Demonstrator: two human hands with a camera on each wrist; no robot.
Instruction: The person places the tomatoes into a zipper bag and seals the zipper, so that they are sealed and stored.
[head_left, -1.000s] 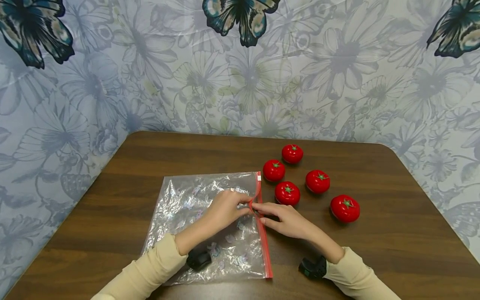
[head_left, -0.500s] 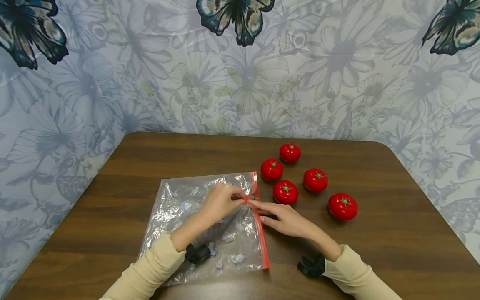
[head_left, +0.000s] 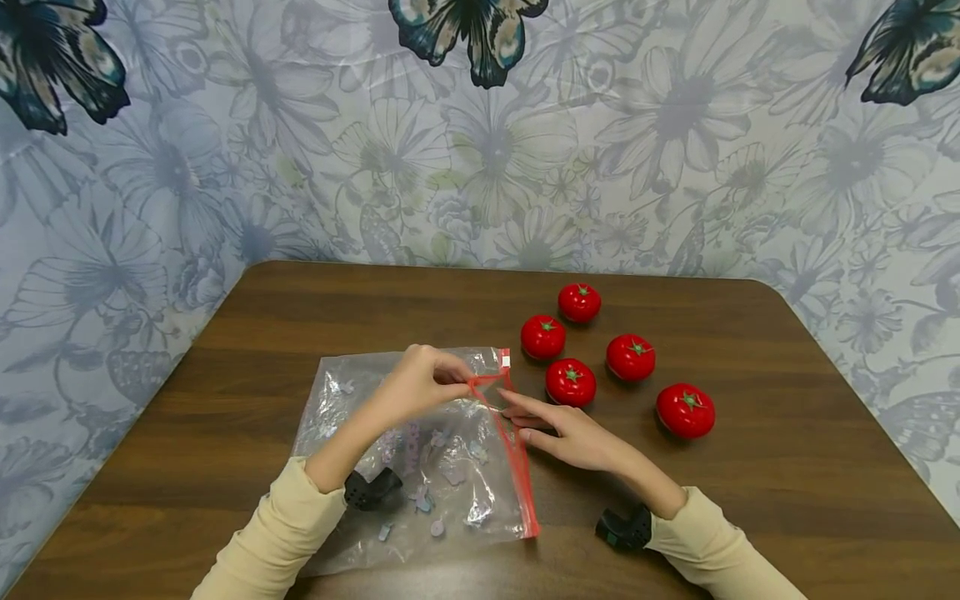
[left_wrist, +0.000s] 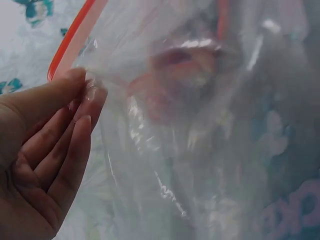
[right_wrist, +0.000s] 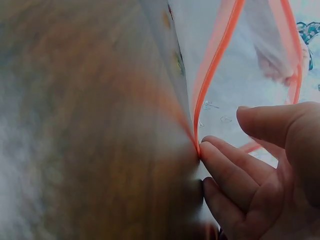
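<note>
A clear zip bag (head_left: 450,508) with a red-edged mouth and faint printed shapes lies in front of me. My left hand (head_left: 416,385) pinches the upper red edge between thumb and fingertips and holds it lifted, so the mouth gapes there. In the left wrist view, the thumb and fingers (left_wrist: 55,135) grip the film beside the red strip (left_wrist: 75,37). At the gap, my right hand (head_left: 564,429) has its fingers extended. The right wrist view shows those fingers (right_wrist: 230,170) touching the red edge (right_wrist: 212,75), with the thumb held apart from them.
Several red tomatoes with green star-shaped tops, one tomato (head_left: 571,382) close by my right hand, stand right of the bag. The brown wooden table (head_left: 187,433) ends at a flower-patterned backdrop (head_left: 510,167). Each wrist wears a black device (head_left: 624,529).
My left hand has moved left and up with the red edge, widening the gap in the mouth. The right hand stays nearly in place, its fingertips now at the opening.
</note>
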